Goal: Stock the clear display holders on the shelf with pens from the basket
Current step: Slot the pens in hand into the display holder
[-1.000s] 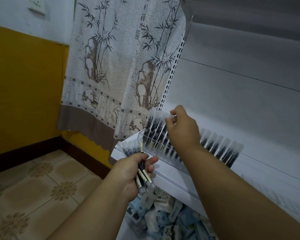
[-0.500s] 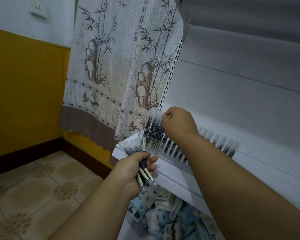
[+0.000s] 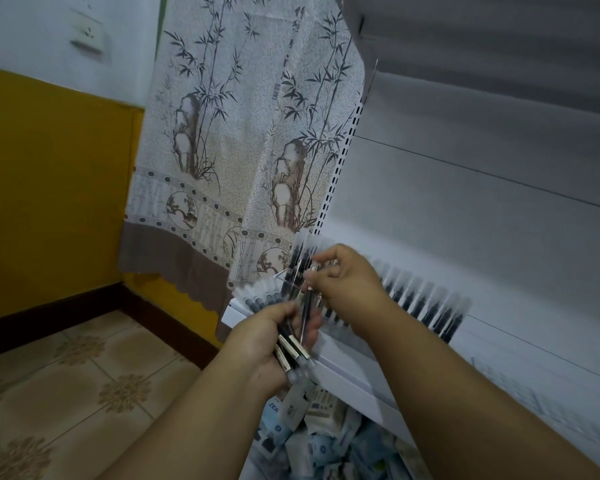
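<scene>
My left hand [image 3: 267, 344] grips a bundle of black pens with clear caps [image 3: 257, 296], held just in front of the white shelf [image 3: 347, 368]. My right hand [image 3: 347, 282] pinches the top of a single pen [image 3: 306, 315] that stands upright at the bundle, its lower end still among my left fingers. Behind both hands a clear display holder [image 3: 426, 306] on the shelf carries a long row of upright pens with clear caps. The holder's left part is hidden by my right hand. No basket shows clearly.
Below the shelf lies a heap of small white and blue packets [image 3: 319, 434]. A bamboo-print curtain [image 3: 243, 150] hangs left of the shelf upright. A yellow wall [image 3: 49, 188] and tiled floor [image 3: 84, 386] fill the left side. The shelf's grey back panel [image 3: 482, 202] rises behind the holder.
My right hand has drawn back from the holder's row down to the bundle and closed on one pen. My left hand has risen slightly toward it.
</scene>
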{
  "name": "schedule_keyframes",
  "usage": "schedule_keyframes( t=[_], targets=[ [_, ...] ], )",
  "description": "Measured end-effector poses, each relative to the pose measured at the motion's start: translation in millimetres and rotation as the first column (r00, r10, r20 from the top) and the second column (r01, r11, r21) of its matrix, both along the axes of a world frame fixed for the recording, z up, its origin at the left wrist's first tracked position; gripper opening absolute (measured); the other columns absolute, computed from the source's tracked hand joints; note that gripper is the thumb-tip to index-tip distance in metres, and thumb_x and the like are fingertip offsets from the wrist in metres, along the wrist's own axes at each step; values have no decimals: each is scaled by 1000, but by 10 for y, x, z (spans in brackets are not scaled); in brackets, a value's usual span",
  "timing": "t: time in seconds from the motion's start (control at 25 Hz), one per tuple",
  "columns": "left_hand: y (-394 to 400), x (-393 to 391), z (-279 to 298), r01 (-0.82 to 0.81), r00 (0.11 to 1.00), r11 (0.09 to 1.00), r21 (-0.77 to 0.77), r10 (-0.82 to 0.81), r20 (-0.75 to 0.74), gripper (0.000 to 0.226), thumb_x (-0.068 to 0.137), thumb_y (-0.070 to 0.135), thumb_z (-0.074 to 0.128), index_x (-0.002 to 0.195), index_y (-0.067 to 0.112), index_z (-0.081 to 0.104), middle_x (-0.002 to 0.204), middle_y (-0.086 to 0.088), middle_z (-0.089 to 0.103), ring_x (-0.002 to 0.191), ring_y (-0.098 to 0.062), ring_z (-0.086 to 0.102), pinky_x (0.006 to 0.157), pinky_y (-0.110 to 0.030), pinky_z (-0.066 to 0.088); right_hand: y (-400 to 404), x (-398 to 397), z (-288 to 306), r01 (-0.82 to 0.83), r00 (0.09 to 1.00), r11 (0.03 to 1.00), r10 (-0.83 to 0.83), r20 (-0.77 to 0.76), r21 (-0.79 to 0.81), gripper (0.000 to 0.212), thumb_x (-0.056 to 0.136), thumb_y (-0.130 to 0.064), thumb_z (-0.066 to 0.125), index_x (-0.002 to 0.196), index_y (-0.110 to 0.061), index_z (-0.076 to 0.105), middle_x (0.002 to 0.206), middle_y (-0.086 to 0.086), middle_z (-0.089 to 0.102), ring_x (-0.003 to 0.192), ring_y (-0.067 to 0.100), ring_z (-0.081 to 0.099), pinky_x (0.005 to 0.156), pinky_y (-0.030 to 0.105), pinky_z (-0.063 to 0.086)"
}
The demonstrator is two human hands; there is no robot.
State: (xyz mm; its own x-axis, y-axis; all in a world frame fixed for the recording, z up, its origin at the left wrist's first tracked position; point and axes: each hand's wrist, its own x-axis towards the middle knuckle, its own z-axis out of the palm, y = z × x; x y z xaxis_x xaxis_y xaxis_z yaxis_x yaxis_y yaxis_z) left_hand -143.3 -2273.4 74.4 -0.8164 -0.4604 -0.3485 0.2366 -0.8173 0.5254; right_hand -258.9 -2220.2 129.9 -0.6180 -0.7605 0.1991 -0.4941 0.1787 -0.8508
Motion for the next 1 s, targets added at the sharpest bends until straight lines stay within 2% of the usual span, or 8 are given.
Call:
schedule_keyframes(
  t=[0.2, 0.36, 0.4, 0.48, 0.56, 0.64, 0.84, 1.0],
  targets=[
    [-18, 9, -83, -39, 998, 999, 28, 37, 52, 24, 98, 18, 54, 88, 1, 67, 67, -13, 71, 36, -15, 59, 33, -21, 43, 80, -171, 157, 206, 975, 943, -220, -23, -262, 20, 92, -28, 67, 106, -30, 53, 87, -1, 73, 54, 11, 52, 60, 31, 46],
    [16, -48, -45, -77, 997, 996, -35, 78, 11, 25, 94, 14, 59, 81, -3, 71, 71, -12, 70, 44, -11, 52, 34, -17, 42, 119, -115, 0, 191, 954, 963, -228, -195, -192, 14, 97, -31, 58, 109, -30, 51, 82, 1, 67, 62, 16, 58, 59, 31, 49],
    [3, -64, -34, -116, 993, 991, -68, 118, 16, 18, 94, 11, 59, 88, -3, 67, 71, -13, 71, 43, -10, 52, 34, -18, 41, 138, -109, -38, 185, 888, 979, -205, -411, -89, 10, 100, -32, 51, 109, -30, 52, 84, -1, 65, 66, 18, 59, 61, 32, 51],
    [-32, -94, -12, -162, 986, 980, -118, 166, 25, 11, 95, 8, 57, 93, -2, 61, 68, -12, 71, 41, -9, 50, 34, -18, 40, 182, -126, -133, 204, 533, 976, -47, -845, 74, 20, 101, -26, 44, 116, -26, 57, 93, 1, 64, 73, 24, 60, 63, 35, 52],
    [-59, -85, -3, -132, 991, 982, -138, 135, 15, 14, 96, 9, 54, 92, -3, 60, 61, -10, 66, 38, -8, 46, 33, -18, 37, 227, -159, -215, 132, 245, 988, 40, -969, 75, 29, 93, -24, 58, 120, -21, 64, 96, 3, 60, 68, 26, 58, 53, 32, 49],
    [-50, -46, 21, -80, 997, 990, -115, 78, -23, 16, 96, 12, 53, 91, -1, 60, 56, -7, 62, 36, -8, 43, 33, -17, 36, 255, -198, -235, 77, 176, 996, 22, -984, 36, 26, 87, -27, 68, 112, -18, 69, 90, 3, 56, 62, 23, 56, 46, 29, 45],
    [-78, 6, -64, -110, 991, 993, -47, 106, -76, 8, 97, 14, 54, 93, 7, 52, 66, -8, 66, 37, -8, 43, 34, -16, 35, 119, -255, -74, 249, 762, 964, -252, -597, -89, 25, 101, -33, 49, 102, -13, 63, 92, 0, 55, 75, 16, 53, 63, 30, 44],
    [-126, -1, -161, -94, 994, 994, -62, 91, -56, 5, 96, 11, 53, 97, 7, 51, 68, -8, 66, 39, -9, 43, 35, -17, 35, -29, -254, -126, 328, 808, 935, -351, -474, -133, 14, 100, -29, 53, 100, -15, 51, 88, 1, 58, 77, 19, 55, 67, 32, 48]
  ],
)
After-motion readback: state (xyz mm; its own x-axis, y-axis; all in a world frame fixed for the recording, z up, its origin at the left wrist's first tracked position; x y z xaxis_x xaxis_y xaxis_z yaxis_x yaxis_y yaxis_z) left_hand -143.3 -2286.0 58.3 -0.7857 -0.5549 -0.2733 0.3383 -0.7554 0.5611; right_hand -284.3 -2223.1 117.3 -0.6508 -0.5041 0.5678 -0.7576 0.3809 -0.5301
